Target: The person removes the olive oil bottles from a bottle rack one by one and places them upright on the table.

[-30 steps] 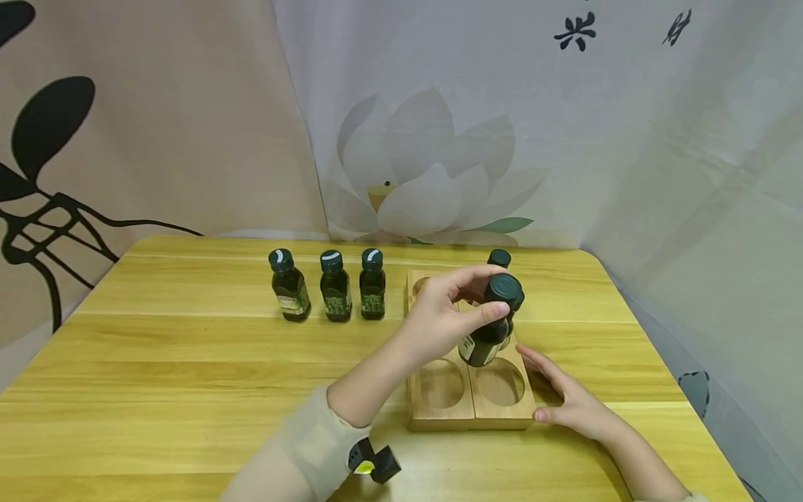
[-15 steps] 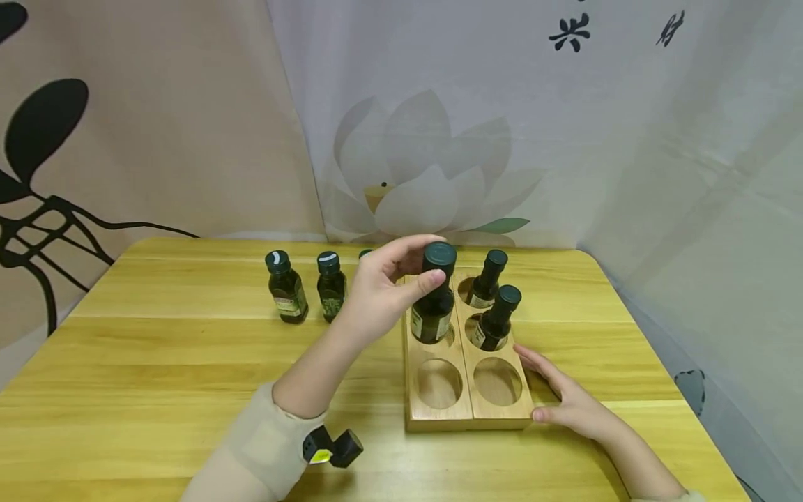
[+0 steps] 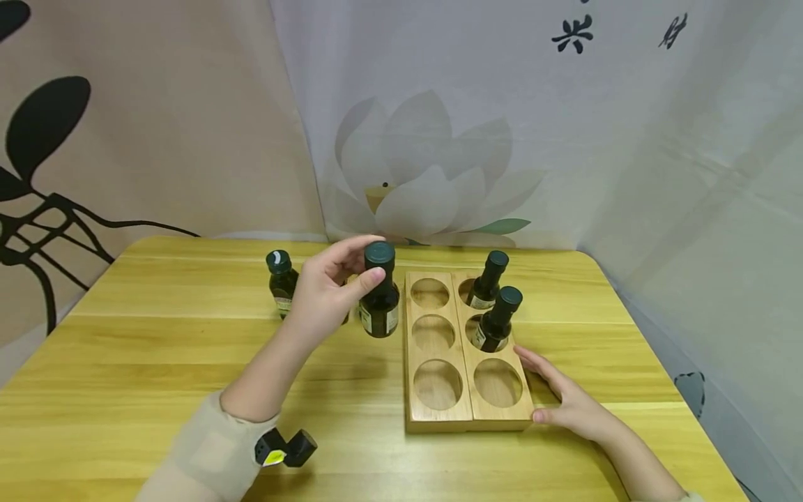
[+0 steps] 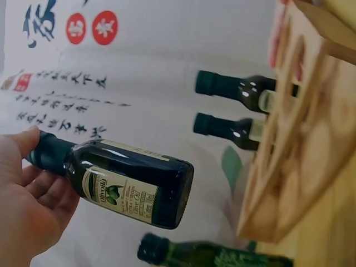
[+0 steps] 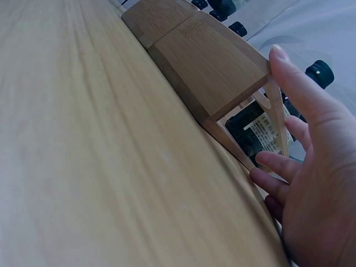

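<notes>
My left hand (image 3: 323, 289) pinches a dark olive oil bottle (image 3: 379, 314) by its cap and neck, thumb in front. The bottle hangs over the table just left of the wooden rack (image 3: 469, 413); its cream label faces the left wrist camera. Two similar bottles stand in the back and middle holes of the rack's right column: the back bottle (image 3: 486, 279) and the middle bottle (image 3: 495, 324). At the rack's right side rests my right hand (image 3: 574, 404), fingers extended, with thumb at the near corner in the right wrist view.
Left of the rack stands a squatter dark bottle (image 3: 282, 282) with a white mark on its cap. Others beside it are mostly hidden behind my left hand. A printed cloth (image 3: 439, 139) hangs behind the table's (image 3: 157, 335) far edge.
My left hand has carried the olive oil bottle leftward, from above the rack's right column to beyond its left edge. The right hand has stayed at the rack's side.
</notes>
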A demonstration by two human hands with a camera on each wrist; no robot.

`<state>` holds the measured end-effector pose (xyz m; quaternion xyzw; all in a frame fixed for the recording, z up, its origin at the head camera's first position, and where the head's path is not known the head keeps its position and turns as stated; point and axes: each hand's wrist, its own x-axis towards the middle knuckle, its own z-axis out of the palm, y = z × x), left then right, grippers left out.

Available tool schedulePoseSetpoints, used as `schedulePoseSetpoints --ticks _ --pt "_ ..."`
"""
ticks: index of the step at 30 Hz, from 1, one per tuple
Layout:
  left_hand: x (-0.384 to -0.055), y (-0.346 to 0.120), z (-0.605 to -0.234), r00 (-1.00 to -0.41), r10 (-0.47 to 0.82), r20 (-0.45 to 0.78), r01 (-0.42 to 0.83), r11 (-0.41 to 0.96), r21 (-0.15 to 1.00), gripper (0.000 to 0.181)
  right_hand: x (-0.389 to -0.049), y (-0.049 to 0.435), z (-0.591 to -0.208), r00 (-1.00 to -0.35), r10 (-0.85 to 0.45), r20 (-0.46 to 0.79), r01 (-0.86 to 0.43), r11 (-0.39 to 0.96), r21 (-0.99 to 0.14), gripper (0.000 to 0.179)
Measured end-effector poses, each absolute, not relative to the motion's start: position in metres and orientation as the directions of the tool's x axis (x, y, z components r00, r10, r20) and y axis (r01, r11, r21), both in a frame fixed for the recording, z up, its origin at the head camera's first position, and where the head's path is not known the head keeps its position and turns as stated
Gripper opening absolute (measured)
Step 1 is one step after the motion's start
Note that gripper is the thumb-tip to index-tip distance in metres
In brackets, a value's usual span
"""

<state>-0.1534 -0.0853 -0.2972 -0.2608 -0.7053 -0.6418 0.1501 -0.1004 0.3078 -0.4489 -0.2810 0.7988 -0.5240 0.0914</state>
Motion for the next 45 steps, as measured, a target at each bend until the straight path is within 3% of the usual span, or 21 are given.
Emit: schedulePoseSetpoints --ticks 19,45 --pt "-0.154 -0.106 -0.354 -0.9 0.233 0.369 0.404 0.123 0.907 0.035 -0.101 0.308 -0.449 -0.827 -0.542 0.151 -0.356 0.297 -0.886 0.086" --pt "-0.159 -0.113 -0.382 -0.913 0.248 0.325 0.373 0.177 0.911 0.038 -0.1 0.308 -0.449 -0.827 -0.543 0.143 -0.348 0.297 -0.889 0.085"
